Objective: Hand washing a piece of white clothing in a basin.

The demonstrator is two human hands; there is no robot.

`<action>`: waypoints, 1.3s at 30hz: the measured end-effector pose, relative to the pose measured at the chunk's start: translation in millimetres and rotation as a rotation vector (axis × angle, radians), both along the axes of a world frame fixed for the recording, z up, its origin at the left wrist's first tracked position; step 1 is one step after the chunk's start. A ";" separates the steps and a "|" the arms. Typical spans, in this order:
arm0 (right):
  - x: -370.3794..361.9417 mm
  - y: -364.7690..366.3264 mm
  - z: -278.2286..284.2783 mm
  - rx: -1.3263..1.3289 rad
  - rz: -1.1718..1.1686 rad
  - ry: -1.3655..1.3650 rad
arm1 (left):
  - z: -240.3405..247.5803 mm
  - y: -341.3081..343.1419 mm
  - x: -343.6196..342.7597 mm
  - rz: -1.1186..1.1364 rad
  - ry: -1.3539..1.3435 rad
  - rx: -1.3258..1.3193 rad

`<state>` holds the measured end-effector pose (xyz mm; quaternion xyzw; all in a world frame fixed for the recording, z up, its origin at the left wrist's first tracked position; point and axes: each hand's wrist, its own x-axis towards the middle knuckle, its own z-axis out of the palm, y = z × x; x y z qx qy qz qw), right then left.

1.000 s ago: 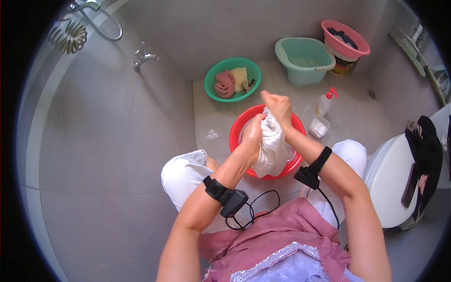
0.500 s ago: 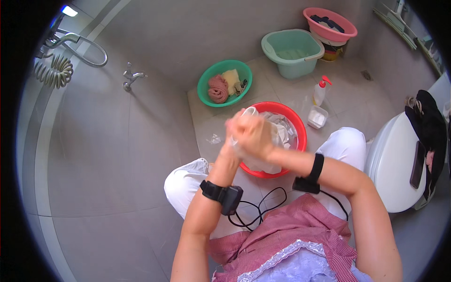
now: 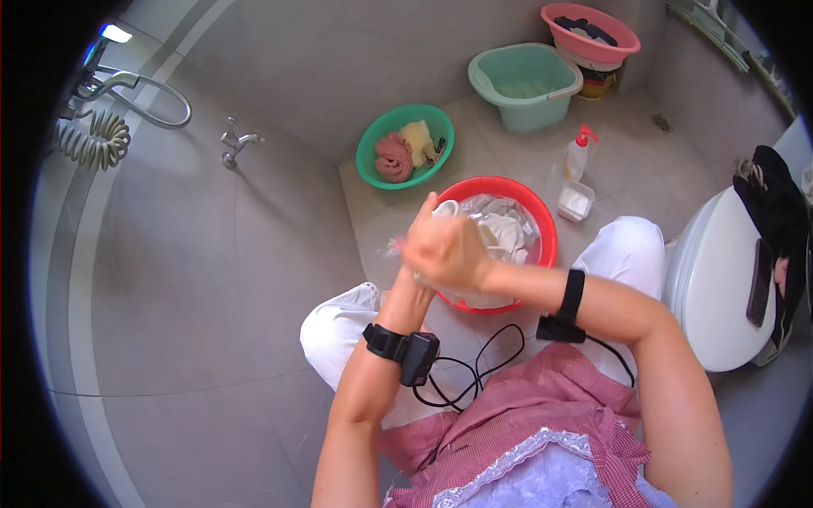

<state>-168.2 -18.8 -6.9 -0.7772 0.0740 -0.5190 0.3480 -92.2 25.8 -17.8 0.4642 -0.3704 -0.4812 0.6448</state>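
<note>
Right hand [image 3: 455, 251], blurred, looks clenched on a bunched white cloth [image 3: 446, 208] at the ten o'clock side of the red basin [image 3: 550, 241]; the left hand [image 3: 421, 223] lies behind, too hidden to tell its hold. Work on this cloth seems unfinished, and more whitish fabric [image 3: 506, 233] sits in the basin. Between ten and eleven o'clock, a pink towel [image 3: 394, 158] and cream cloth [image 3: 417, 140] lie untouched in a green basin [image 3: 423, 176]; toward two o'clock stands a small white tub [image 3: 573, 215]

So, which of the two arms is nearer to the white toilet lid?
Right. In the picture, the right arm bends with its elbow just left of the toilet lid; the left arm is farther left, beyond the right arm.
</note>
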 end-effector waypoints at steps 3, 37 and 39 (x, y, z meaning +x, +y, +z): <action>3.3 -38.4 4.2 0.327 -0.239 0.266 | 9.7 -20.0 -9.3 0.152 0.465 0.376; 3.4 -56.1 -1.5 0.506 -0.479 0.428 | 2.8 -25.8 -12.6 0.215 0.372 0.308; 22.9 -37.6 -1.9 0.429 -0.332 0.064 | -5.3 -15.4 11.4 0.230 0.398 0.269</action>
